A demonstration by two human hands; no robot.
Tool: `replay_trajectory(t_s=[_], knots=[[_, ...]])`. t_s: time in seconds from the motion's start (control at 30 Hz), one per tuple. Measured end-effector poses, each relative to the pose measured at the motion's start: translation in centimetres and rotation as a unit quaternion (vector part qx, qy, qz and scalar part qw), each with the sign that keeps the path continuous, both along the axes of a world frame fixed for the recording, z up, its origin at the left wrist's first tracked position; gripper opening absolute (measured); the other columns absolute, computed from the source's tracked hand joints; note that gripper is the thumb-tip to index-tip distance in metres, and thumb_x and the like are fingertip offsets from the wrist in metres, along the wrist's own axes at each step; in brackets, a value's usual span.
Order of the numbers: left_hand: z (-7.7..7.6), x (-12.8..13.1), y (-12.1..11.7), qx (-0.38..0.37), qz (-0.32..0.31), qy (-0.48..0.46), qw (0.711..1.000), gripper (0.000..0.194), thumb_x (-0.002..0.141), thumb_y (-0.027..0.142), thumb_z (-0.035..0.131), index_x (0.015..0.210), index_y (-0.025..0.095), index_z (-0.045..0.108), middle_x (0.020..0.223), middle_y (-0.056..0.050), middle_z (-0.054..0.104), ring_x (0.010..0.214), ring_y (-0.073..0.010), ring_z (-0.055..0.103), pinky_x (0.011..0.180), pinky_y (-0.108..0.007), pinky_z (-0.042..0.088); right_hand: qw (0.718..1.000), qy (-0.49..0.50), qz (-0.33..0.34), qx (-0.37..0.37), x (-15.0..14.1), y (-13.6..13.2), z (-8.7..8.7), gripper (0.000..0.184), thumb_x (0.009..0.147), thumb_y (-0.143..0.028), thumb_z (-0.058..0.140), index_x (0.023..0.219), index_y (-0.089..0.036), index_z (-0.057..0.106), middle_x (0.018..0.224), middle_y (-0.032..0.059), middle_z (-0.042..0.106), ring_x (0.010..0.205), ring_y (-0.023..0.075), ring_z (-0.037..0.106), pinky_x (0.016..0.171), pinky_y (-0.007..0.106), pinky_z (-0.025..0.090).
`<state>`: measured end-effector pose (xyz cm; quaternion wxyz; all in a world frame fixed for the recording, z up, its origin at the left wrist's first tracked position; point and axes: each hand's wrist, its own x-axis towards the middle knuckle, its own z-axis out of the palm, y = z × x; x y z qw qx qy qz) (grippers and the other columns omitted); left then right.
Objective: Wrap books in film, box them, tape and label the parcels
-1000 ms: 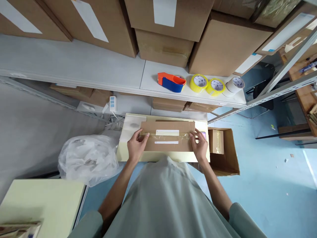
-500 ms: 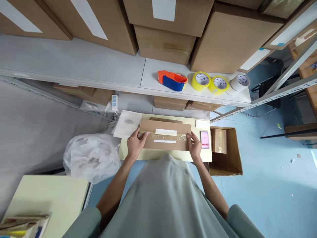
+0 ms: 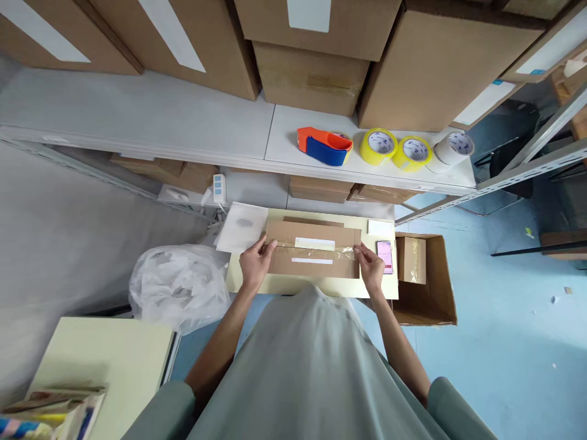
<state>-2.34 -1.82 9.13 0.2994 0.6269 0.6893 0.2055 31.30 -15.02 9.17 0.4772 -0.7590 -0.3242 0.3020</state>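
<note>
A flat brown cardboard box lies on the pale yellow table in front of me. Clear tape runs along its middle seam, with a white label above the seam and a narrow white strip below it. My left hand grips the box's left end, thumb on top near the seam. At the right end, my right hand has its fingers closed on the box edge where the tape ends. Beside that hand lies a phone with a pink screen. White sheets lie behind my left hand.
On the shelf above sit an orange-and-blue tape dispenser, yellow tape rolls and large cartons. An open carton holding a smaller box stands right of the table. A plastic bag bulges at left.
The whole view has shifted slightly, so things appear a little further right. Both hands stay at the two ends of the box, with only slight finger movement.
</note>
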Motion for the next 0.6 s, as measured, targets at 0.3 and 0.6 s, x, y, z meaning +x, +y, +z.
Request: replay_trajectory(t_s=[0.3,0.6], knots=[[-0.5,1.0,-1.2,0.01,0.022,-0.057,0.998,0.054,0.099,0.057,0.07,0.132,0.016,0.084,0.128,-0.016,0.085,0.116,-0.0349,0.083,0.1,-0.039,0.063,1.0,-0.002,-0.019,0.004,0.8,-0.8,0.2,0.065,0.089,-0.078,0.077,0.113,-0.019,0.09,0.133,0.019,0.084,0.142,0.0409,0.073,0.12,0.055,0.06],[-0.1,-0.5,0.3,-0.011,0.003,-0.22,0.975,0.073,0.093,0.069,0.072,0.141,0.015,0.073,0.146,-0.019,0.078,0.136,-0.0344,0.075,0.119,-0.049,0.06,0.992,-0.095,0.078,0.006,0.7,-1.9,3.6,0.057,0.106,-0.069,0.065,0.127,-0.02,0.085,0.151,0.0201,0.075,0.146,0.0374,0.069,0.112,0.055,0.065]])
